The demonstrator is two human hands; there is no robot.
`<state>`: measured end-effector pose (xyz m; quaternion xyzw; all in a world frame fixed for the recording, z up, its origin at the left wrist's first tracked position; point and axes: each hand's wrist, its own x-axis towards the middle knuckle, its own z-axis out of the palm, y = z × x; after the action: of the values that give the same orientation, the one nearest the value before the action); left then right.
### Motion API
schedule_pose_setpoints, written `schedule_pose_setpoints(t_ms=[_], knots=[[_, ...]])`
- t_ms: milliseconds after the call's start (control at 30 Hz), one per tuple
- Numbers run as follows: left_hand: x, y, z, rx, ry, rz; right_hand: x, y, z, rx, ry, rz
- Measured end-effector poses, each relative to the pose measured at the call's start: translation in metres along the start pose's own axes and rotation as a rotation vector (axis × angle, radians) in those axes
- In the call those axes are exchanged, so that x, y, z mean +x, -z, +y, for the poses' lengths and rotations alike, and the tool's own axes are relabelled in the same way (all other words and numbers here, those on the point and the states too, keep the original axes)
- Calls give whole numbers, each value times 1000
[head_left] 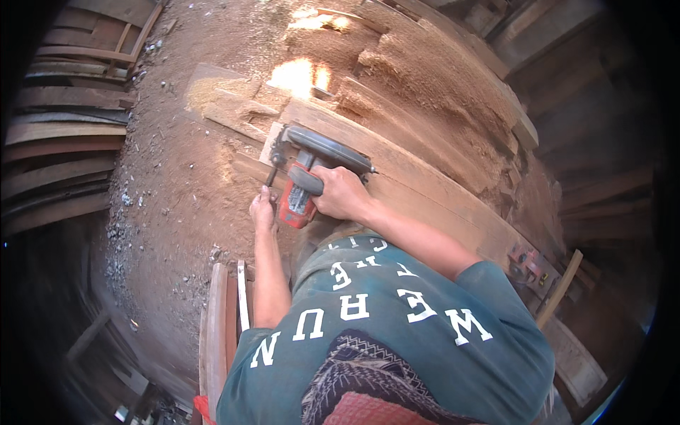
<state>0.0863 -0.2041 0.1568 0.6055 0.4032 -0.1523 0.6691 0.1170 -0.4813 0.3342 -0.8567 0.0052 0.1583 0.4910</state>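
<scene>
A red and grey circular saw sits on a long wooden plank that runs from upper left to lower right. My right hand is closed around the saw's grey top handle. My left hand is just left of the saw's red body, with its fingers curled over the plank's near edge beside a short dark rod on the saw's base. Sawdust covers the plank ahead of the blade guard. My green shirt fills the lower middle of the view.
Sawdust-covered ground spreads to the left. Dark planks are stacked at far left, and more rough boards lie beyond the plank. A reddish metal fitting sits at the plank's right end. Thin wooden strips stand by my left arm.
</scene>
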Motion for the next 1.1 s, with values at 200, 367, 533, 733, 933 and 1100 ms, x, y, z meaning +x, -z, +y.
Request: schedule_pose_setpoints(t_ms=[200,367,533,733,933,1100], knots=[[4,4,18,-13,-9,-21,14,-9,-1,-28,-17,-51],[11,10,26,-3,-2,-49,20,-12,-8,-35,-42,-81],[20,15,27,-62,-18,-66,26,-14,-15,-23,-29,-66],[30,22,38,-1,-17,-62,38,-21,-17,-15,-5,-43],[44,27,38,-76,-24,-3,49,-26,-21,1,4,-49],[49,29,48,-93,-12,-20,57,-29,-24,27,17,-59]])
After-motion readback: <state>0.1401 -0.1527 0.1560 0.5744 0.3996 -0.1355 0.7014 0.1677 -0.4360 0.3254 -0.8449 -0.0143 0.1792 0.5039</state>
